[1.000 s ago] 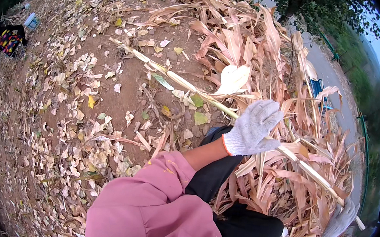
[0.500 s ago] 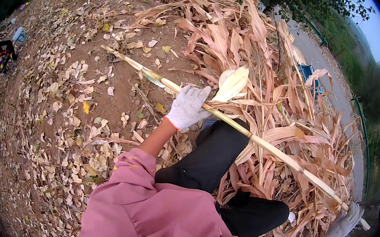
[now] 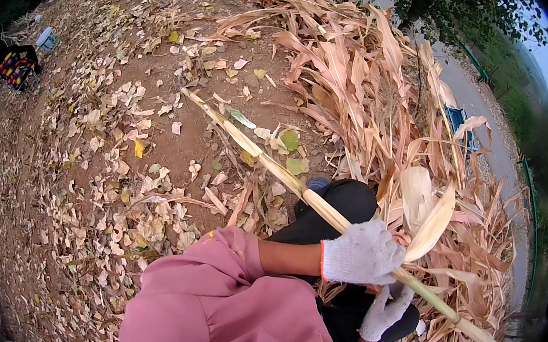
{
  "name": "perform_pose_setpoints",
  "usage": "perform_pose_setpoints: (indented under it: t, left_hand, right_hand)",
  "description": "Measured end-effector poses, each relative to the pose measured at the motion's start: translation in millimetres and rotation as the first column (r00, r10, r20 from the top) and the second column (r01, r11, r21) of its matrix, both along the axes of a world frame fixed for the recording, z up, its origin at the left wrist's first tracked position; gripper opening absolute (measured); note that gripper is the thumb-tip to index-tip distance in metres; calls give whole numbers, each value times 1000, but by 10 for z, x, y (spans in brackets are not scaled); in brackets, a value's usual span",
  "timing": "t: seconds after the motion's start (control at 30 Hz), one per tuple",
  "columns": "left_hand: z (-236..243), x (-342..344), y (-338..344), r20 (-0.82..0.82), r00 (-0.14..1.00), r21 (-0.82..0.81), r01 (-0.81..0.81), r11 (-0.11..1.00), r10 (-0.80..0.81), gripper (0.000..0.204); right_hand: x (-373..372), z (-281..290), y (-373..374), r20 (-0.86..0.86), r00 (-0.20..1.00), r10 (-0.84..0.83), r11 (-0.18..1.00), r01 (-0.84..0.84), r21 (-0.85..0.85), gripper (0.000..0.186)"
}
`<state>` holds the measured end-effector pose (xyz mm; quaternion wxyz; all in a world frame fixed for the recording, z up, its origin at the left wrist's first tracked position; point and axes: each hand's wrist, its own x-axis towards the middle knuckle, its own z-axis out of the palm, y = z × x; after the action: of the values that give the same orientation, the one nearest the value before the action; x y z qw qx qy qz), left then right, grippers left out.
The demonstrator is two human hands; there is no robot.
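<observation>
A long, pale corn stalk [image 3: 274, 169] slants across my lap, from bare soil at upper left to the lower right. My left hand [image 3: 365, 252], in a white knit glove, is wrapped over it beyond its middle. Just below, my gloved right hand [image 3: 385, 313] has its fingers bent up against the stalk's underside; the left hand and stalk partly hide them. Pale, broad husk leaves [image 3: 431, 224] stick up beside my left fingers, on the stalk's far side. Where they join it is hidden.
Dry corn leaves and stalks [image 3: 359, 79] lie heaped ahead and to the right. Fallen leaves [image 3: 111, 173] cover the soil on the left. A patterned bag [image 3: 17, 67] sits at far left. Beyond the heap are a blue object [image 3: 458, 124] and a paved path [image 3: 494, 138].
My left hand has moved down along the stalk to the right, and the husk leaves are again beside it. My right hand has come in from the stalk's far right end.
</observation>
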<state>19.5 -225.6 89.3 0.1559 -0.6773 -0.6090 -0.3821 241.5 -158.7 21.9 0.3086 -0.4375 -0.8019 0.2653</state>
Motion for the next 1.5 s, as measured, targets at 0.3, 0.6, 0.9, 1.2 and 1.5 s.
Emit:
perform_pose_setpoints:
  t: [0.3, 0.6, 0.9, 1.2, 1.5]
  left_hand:
    - [-94, 547, -64, 313, 877, -576, 480, 662, -364, 60]
    - [-388, 234, -173, 304, 918, 132, 226, 965, -256, 57]
    - [-782, -1020, -871, 37, 898, -173, -425, 888, 437, 46]
    - [-1487, -1643, -1186, 74, 909, -534, -311, 786, 410, 35]
    - [-1480, -1605, -1414, -20, 869, -449, -449, 772, 494, 49]
  right_hand:
    - [-313, -929, -523, -268, 957, 111, 853, -230, -469, 52]
    - [-579, -1045, -528, -368, 908, 202, 789, -374, -488, 55]
    - [-927, -323, -733, -546, 838, -23, 601, -424, -677, 55]
    - [-895, -433, -646, -584, 810, 53, 600, -493, -630, 47]
    - [-772, -230, -528, -591, 785, -187, 676, -334, -657, 42]
